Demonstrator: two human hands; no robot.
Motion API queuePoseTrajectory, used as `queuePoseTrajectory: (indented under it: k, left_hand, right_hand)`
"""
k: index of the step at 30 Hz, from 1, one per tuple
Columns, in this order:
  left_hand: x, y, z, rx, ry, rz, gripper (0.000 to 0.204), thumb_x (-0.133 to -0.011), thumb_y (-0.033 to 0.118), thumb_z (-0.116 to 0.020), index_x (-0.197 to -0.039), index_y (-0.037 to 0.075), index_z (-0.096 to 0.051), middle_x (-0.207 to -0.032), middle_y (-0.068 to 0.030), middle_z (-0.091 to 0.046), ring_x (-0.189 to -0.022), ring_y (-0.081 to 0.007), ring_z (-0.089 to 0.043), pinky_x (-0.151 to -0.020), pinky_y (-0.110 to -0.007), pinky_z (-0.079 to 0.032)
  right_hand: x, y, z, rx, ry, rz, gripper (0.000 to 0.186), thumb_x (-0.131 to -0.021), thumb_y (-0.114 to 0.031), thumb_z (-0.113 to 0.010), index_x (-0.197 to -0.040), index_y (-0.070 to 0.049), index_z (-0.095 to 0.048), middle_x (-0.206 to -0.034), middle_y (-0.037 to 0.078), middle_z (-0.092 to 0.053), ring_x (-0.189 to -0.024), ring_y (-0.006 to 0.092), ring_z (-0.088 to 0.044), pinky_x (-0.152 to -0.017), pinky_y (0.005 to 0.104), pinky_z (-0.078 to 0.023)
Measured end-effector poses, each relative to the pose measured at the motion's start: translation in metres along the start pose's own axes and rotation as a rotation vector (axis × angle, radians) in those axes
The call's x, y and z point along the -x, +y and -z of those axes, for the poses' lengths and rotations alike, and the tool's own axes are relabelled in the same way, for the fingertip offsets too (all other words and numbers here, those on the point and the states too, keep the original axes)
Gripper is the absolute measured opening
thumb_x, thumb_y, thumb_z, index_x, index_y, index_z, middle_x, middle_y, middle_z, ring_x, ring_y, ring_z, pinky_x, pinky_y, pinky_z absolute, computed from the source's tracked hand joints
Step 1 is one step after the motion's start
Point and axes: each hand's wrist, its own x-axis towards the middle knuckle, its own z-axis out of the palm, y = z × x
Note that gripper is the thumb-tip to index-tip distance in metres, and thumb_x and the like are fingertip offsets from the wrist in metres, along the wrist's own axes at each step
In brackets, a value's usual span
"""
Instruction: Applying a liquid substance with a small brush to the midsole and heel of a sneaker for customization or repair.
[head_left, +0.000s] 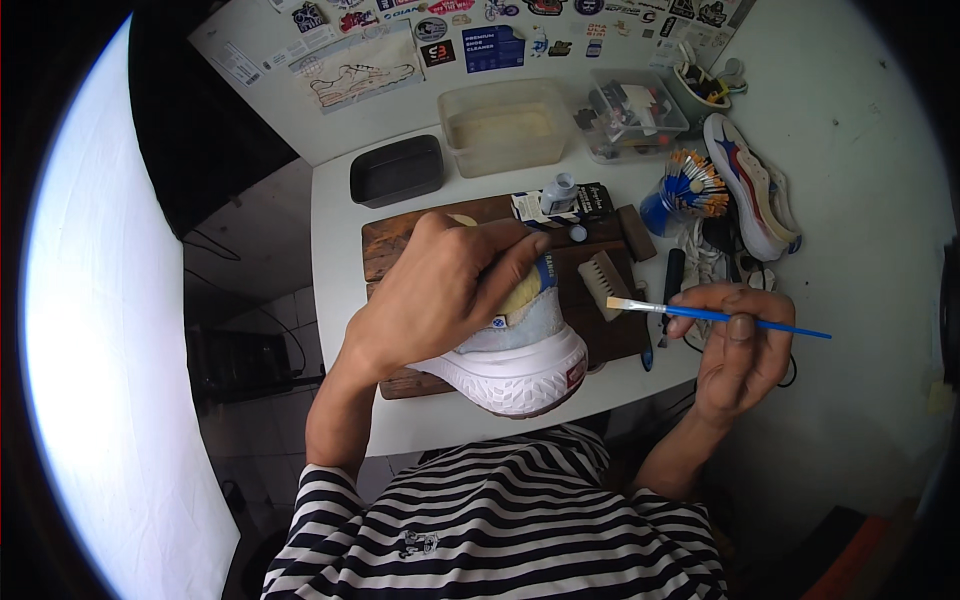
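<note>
My left hand (430, 285) is closed on a sneaker (500, 375) with a thick white sole, a light grey heel and a yellowish lining. The hand covers much of the shoe's upper. Its heel end points toward me, with a small red patch at the back of the sole. Off to the right, my right hand (745, 345) pinches a thin paintbrush (690, 312) with a blue handle. The brush lies nearly level, its flat tan bristles pointing left toward the shoe and apart from it. Beyond the shoe, a small open bottle (558, 193) stands beside its loose round cap (578, 233).
Under the shoe lies a dark wooden board (390, 235), with a scrubbing brush (600, 282) on its right. Behind stand a black tray (397, 170), a cloudy plastic tub (505, 125) and a clear box (635, 115). At right are a cup of paintbrushes (685, 195) and other sneakers (750, 185).
</note>
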Motion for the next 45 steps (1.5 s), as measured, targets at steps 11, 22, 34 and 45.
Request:
queuePoseTrajectory:
  k: [11, 22, 34, 45]
  left_hand:
    - [0.014, -0.047, -0.005, -0.185, 0.157, -0.041, 0.026, -0.100, 0.019, -0.058, -0.092, -0.003, -0.069, -0.062, -0.0185, -0.061, -0.051, -0.0333, -0.059, -0.060, -0.039, -0.048]
    - [0.007, -0.053, -0.016, -0.041, 0.062, 0.080, 0.032, -0.101, 0.021, -0.055, -0.085, -0.003, -0.067, -0.062, -0.0185, -0.059, -0.056, -0.0342, -0.059, -0.065, -0.042, -0.046]
    - [0.004, -0.059, -0.018, -0.023, 0.032, 0.050, 0.029, -0.100, 0.018, -0.057, -0.084, -0.005, -0.067, -0.065, -0.0202, -0.059, -0.059, -0.0364, -0.059, -0.059, -0.043, -0.046]
    - [0.007, -0.058, -0.016, -0.022, 0.030, 0.040, 0.029, -0.100, 0.018, -0.057, -0.085, -0.005, -0.067, -0.064, -0.0206, -0.059, -0.058, -0.0362, -0.060, -0.058, -0.042, -0.047]
  right_hand:
    - [-0.048, 0.078, -0.019, 0.452, -0.036, -0.167, 0.014, -0.098, -0.010, -0.066, -0.099, 0.004, -0.065, -0.085, 0.010, -0.070, -0.072, 0.0142, -0.067, -0.067, 0.0278, -0.052]
    - [-0.075, 0.123, -0.042, 0.637, -0.240, -0.074, 0.017, -0.100, -0.014, -0.062, -0.098, 0.003, -0.061, -0.082, 0.015, -0.067, -0.066, 0.0244, -0.063, -0.062, 0.0369, -0.048]
    - [-0.069, 0.137, -0.041, 0.629, -0.269, -0.129, 0.019, -0.100, -0.015, -0.061, -0.099, 0.003, -0.061, -0.081, 0.017, -0.066, -0.066, 0.0273, -0.062, -0.062, 0.0390, -0.047]
    - [-0.068, 0.128, -0.030, 0.645, -0.166, -0.161, 0.020, -0.100, -0.017, -0.062, -0.099, 0.003, -0.063, -0.077, 0.013, -0.066, -0.064, 0.0223, -0.063, -0.061, 0.0355, -0.048]
